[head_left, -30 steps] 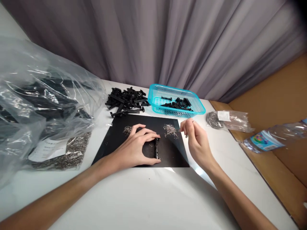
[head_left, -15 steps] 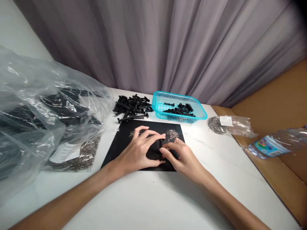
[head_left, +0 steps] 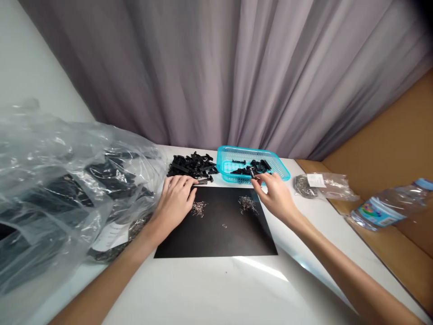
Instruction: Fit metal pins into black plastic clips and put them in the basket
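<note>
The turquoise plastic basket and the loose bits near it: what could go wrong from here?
The black plastic part at the right hand's fingertips might snag on the turquoise plastic basket's near rim.

The left hand could brush and scatter the left pile of small metal pieces, loose on the black mat near its thumb.

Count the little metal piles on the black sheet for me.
2. The left pile lies beside the left hand; the right pile lies nearer the right hand, both toward the far edge of the black sheet. The left hand could hide more.
</note>
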`<state>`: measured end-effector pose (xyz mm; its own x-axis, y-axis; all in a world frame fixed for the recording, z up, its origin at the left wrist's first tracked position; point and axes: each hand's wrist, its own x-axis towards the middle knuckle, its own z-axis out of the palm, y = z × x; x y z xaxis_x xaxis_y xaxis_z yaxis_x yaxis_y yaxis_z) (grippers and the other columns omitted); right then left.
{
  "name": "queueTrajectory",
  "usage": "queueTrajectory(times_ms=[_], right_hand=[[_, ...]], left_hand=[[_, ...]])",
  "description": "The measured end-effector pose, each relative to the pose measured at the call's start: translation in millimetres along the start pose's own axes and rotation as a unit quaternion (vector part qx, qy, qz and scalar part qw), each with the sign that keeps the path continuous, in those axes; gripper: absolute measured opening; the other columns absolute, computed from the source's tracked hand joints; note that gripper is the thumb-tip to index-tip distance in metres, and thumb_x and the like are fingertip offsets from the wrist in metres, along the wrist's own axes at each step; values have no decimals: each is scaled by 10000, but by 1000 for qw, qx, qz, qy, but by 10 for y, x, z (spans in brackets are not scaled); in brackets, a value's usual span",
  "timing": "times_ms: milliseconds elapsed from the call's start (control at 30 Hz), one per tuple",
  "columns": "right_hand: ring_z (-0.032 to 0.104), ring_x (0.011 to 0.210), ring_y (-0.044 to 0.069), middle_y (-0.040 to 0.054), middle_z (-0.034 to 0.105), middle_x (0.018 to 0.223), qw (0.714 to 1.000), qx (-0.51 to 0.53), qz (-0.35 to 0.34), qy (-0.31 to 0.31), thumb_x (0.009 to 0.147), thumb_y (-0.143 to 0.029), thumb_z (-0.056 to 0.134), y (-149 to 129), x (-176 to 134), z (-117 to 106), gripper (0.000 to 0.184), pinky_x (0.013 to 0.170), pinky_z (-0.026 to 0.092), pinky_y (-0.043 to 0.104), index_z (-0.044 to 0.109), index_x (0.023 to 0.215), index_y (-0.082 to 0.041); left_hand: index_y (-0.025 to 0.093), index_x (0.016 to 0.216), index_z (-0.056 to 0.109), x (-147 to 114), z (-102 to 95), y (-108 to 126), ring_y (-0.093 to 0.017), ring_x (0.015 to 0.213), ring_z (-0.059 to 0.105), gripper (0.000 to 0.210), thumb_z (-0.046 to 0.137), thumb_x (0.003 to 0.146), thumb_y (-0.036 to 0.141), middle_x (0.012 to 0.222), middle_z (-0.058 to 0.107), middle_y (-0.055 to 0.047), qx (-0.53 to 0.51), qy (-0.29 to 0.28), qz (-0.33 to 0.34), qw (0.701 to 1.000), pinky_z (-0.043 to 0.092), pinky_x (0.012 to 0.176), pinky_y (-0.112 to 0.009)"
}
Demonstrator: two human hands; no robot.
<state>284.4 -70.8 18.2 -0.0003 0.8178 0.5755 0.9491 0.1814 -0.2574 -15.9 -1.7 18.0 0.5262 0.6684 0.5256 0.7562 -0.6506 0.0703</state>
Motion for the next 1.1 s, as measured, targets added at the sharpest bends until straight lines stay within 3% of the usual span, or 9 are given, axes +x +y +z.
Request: queueTrajectory(times_ms=[167, 400, 567, 600, 667, 733, 800, 1000, 1100], right_hand=[[536, 874, 310, 161, 712, 927, 986, -161, -10, 50, 1080, -339, 384, 209, 224, 116, 402, 750, 403, 404, 727, 961, -165], [532, 908, 333, 190, 674, 950, 985, -167, 9, 44, 1079, -350, 389, 277, 249, 265, 416, 764, 429, 428, 737, 1023, -130], [568, 1039, 344, 248, 578, 1217, 988, -122, 7, 90, 1068, -352, 435, 83, 103, 206, 425, 842, 509, 487, 598, 1362, -91], [585, 1028, 325, 238, 566, 1241, 992, -91, -12, 83, 1071, -348, 436, -15, 18, 183, 418, 841, 526, 481, 590, 1381, -112], [621, 950, 273, 183, 607, 1155, 995, 2, -95, -6, 1077, -323, 444, -238, -196, 139, 347, 806, 562, 433, 665, 1282, -152], [639, 992, 249, 137, 629, 1125, 975, 83, -169, -117, 1067, -301, 492, -442, -419, 108, 292, 866, 582, 410, 702, 1245, -205], [654, 1005, 246, 153, 620, 1193, 964, 98, -191, -155, 1067, -262, 485, -576, -598, 96, 311, 858, 603, 415, 680, 1297, -186], [663, 1040, 285, 181, 646, 1201, 957, 32, -242, -157, 1073, -249, 470, -645, -761, 139, 384, 853, 621, 450, 574, 1410, -100], [682, 874, 247, 139, 694, 1070, 964, 25, -248, -98, 1061, -226, 504, -669, -748, 166, 261, 739, 610, 404, 661, 1238, -114]], left_hand=[[167, 1179, 656, -35, 49, -137, -364, 1115, 600, 314, 404, 993, 138, 1168, 696, -179, 89, -20, 24, 996, 426, 990, -525], [147, 1212, 649, -45, 117, -256, -372, 1085, 593, 353, 383, 980, 128, 1142, 674, -198, 98, -18, 16, 995, 436, 990, -539], [153, 1144, 667, -42, 130, -270, -366, 1055, 594, 347, 354, 997, 128, 1083, 664, -186, 83, -19, 12, 996, 441, 974, -524], [157, 1144, 666, -41, 128, -266, -360, 1053, 596, 341, 357, 1003, 133, 1079, 660, -180, 80, -19, 11, 997, 441, 973, -515], [160, 1153, 663, -39, 123, -250, -349, 1053, 600, 324, 371, 1013, 147, 1082, 652, -169, 72, -17, 9, 997, 444, 972, -500], [161, 1165, 659, -36, 122, -226, -343, 1053, 607, 307, 387, 1023, 162, 1090, 646, -164, 65, -12, 8, 998, 449, 973, -494], [160, 1176, 654, -32, 128, -199, -339, 1048, 614, 295, 396, 1033, 180, 1102, 643, -161, 61, -4, 7, 998, 460, 966, -488], [149, 1183, 646, -4, 133, -93, -314, 1015, 648, 266, 442, 1060, 266, 1124, 646, -145, 44, 33, -1, 998, 516, 905, -445], [168, 1114, 655, -5, 68, 29, -277, 1001, 672, 226, 506, 1054, 327, 1119, 656, -117, -37, 73, 10, 997, 528, 907, -408]])
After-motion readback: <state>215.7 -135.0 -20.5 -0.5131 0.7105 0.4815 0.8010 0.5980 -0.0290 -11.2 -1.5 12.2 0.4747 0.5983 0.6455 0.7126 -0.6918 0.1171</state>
